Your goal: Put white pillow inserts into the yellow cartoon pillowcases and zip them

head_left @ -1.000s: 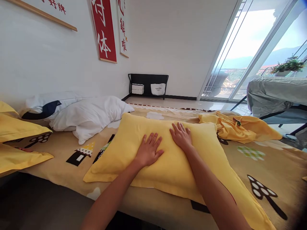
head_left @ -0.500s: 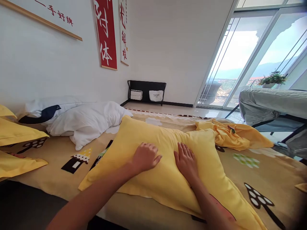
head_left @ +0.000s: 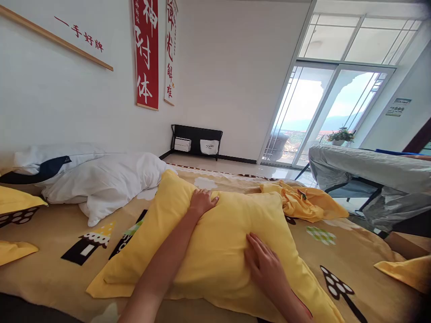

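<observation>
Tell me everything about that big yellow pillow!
The yellow pillow is plump and rectangular, in a plain, soft-looking cloth case with a flat flap border. It lies slanted on the patterned bed cover, a little wrinkled. The left hand rests at its far edge, and the right hand presses flat on its middle.

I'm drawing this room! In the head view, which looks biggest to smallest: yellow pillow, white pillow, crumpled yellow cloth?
1. yellow pillow, though it is nearest the camera.
2. white pillow.
3. crumpled yellow cloth, farther away, so true size unsure.
</observation>
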Tool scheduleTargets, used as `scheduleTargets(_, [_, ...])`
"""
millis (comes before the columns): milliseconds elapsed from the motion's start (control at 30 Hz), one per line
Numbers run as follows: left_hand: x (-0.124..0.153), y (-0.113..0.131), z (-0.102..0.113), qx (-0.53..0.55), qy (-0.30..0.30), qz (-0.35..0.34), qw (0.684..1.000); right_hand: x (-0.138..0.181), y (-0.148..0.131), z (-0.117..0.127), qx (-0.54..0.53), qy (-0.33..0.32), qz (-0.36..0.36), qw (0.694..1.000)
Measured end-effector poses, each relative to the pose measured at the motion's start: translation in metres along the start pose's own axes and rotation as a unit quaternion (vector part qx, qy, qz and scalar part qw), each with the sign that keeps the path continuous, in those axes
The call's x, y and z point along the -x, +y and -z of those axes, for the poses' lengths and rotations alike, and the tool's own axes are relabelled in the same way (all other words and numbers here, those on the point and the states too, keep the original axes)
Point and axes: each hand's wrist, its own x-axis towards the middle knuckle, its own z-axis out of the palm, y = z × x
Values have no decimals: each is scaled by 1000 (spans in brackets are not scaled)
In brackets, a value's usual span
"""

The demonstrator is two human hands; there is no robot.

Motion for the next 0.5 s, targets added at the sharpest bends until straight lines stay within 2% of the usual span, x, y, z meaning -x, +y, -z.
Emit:
scheduleTargets(33, [6, 2, 4, -1, 19, -2, 1000, -20, -2, 15, -10, 7, -1, 1000])
scheduleTargets(100, [18, 9, 15, -6, 65, -15, 998, -70, -10, 43, -22, 63, -1, 998])
scheduleTargets(167, [33, 18, 30, -15, 116, -34, 992, -122, -22, 60, -45, 85, 24, 995])
scheduleTargets(267, [64, 30, 55, -30, 170, -68, 983, -179, -36, 65, -59, 26, 69, 995])
scheduleTargets(333, [86, 32, 75, -36, 185, -95, 977, -196, -41, 61, -58, -38, 103, 992])
scheduleTargets(400, [101, 31, 96, -41, 178, -117, 976, -197, -43, 58, -66, -119, 122, 983])
scheduleTargets(500, [99, 24, 125, -62, 132, -135, 980, -184, -47, 63, -54, -190, 126, 972])
